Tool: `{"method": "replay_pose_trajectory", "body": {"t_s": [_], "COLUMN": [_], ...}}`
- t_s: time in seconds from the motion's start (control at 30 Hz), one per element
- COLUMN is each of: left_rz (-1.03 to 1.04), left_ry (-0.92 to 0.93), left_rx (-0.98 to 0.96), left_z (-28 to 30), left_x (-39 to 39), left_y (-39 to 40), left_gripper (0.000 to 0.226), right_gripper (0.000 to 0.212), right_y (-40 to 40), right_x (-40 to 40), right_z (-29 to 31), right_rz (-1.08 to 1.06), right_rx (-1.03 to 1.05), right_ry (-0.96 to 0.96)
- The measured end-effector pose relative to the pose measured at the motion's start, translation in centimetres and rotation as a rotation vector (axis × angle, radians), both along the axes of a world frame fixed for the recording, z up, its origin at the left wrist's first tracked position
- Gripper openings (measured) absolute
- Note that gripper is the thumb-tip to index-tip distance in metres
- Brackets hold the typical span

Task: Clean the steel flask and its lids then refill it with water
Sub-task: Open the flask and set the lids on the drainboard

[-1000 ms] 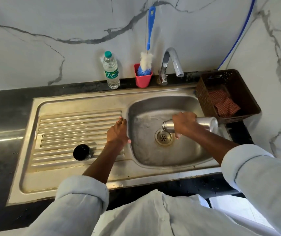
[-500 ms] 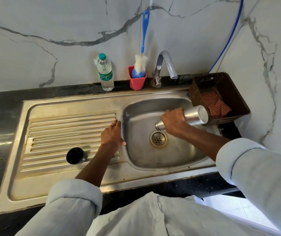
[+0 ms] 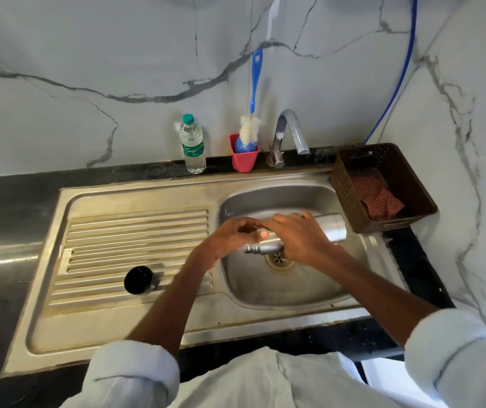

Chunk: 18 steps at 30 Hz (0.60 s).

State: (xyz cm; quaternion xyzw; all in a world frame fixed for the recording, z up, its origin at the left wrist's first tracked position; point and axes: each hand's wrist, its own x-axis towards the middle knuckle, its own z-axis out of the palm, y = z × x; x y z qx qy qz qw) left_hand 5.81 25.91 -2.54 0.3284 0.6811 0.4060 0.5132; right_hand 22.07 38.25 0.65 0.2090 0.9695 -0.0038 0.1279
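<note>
Apparently marble walls (image 3: 88, 69) back the steel sink (image 3: 265, 198).

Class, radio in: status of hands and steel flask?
Right hand grips steel flask sideways over sink basin. Left hand at its neck. Nothing in the way.

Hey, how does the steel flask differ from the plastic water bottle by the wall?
The steel flask is opaque metal; the plastic water bottle is clear with a green label. The flask lies tilted over the sink basin, gripped by the right hand; the bottle stands upright, untouched. The flask's mouth is uncapped; the bottle wears a green cap. Both are slim cylinders.
</note>
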Motion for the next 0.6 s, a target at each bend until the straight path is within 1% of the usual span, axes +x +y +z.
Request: {"method": "replay_pose_trajectory", "body": {"t_s": [0.03, 0.1, 0.17, 0.23, 0.27, 0.3, 0.37, 0.4, 0.43, 0.47, 0.5, 0.53, 0.57, 0.6], "left_rz": [0.011, 0.085, 0.168, 0.234, 0.276, 0.333, 0.464, 0.528, 0.581, 0.629, 0.668, 0.701, 0.723, 0.739], "left_ry": [-0.064, -0.152, -0.168, -0.148, -0.129, -0.105, -0.074, -0.084, -0.108, -0.144, -0.190, -0.241, -0.290, -0.328], "left_rx": [-0.001, -0.006, 0.002, 0.005, 0.003, -0.001, -0.023, -0.039, -0.050, -0.056, -0.052, -0.044, -0.030, -0.012], "left_z": [0.4, 0.7, 0.8, 0.6, 0.4, 0.1, -0.6, -0.9, -1.2, -1.4, -1.6, -1.6, -1.5, -1.3], "left_x": [0.3, 1.2, 2.0, 2.7, 3.2, 3.6, 4.3, 4.7, 5.0, 5.1, 5.2, 5.4, 5.6, 5.8], "left_y": [0.1, 0.4, 0.7, 1.0, 1.2, 1.3, 1.1, 0.9, 0.6, 0.2, -0.2, -0.5, -0.7, -0.9], "left_gripper": [0.042, 0.043, 0.042, 0.047, 0.051, 0.053, 0.054, 0.055, 0.056, 0.057, 0.057, 0.058, 0.060, 0.063], "right_gripper": [0.081, 0.083, 0.086, 0.099, 0.106, 0.111, 0.109, 0.106, 0.104, 0.101, 0.093, 0.080, 0.069, 0.061], "right_y": [-0.1, -0.3, -0.2, 0.1, 0.3, 0.4, 0.3, 0.4, 0.4, 0.5, 0.5, 0.6, 0.8, 0.9], "right_x": [0.2, 0.7, 1.4, 2.5, 3.3, 4.1, 5.5, 6.0, 6.3, 6.4, 6.3, 6.0, 5.6, 4.9], "right_z": [-0.1, -0.3, -0.6, -1.2, -1.7, -2.3, -3.4, -3.8, -4.2, -4.5, -4.7, -4.6, -4.5, -4.5], "right_rz": [-0.015, -0.058, -0.113, -0.243, -0.345, -0.474, -0.798, -0.971, -1.149, -1.326, -1.477, -1.565, -1.581, -1.555], "right_rx": [-0.022, -0.071, -0.161, -0.328, -0.413, -0.486, -0.583, -0.634, -0.730, -0.893, -1.119, -1.384, -1.623, -1.797], "right_ry": [0.037, 0.098, 0.139, 0.181, 0.227, 0.315, 0.570, 0.671, 0.729, 0.757, 0.762, 0.760, 0.758, 0.759]}}
